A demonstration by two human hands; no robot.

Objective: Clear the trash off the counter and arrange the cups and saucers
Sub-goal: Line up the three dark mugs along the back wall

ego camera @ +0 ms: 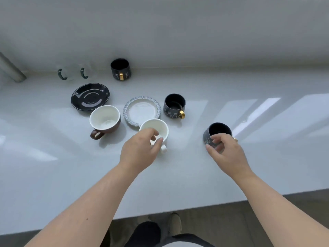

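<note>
My left hand (pixel 142 148) pinches the near rim of a white cup (pixel 158 128) that stands by the front edge of a white saucer with a grey frilled rim (pixel 142 98). My right hand (pixel 226 150) grips a dark cup (pixel 216 130) on its near side, tilted a little toward me. Another dark cup with a gold handle (pixel 174 106) stands right of the frilled saucer. A third dark cup (pixel 120 69) sits at the back wall. A brown cup with a white inside (pixel 105 120) stands in front of a black saucer (pixel 90 96).
Two clear glass mugs with dark green handles (pixel 62 74) (pixel 84 73) stand at the back left by the wall. A grey metal pipe (pixel 10 68) rises at the far left. The white counter's front edge (pixel 195 205) runs below my forearms; the floor and my shoes show under it.
</note>
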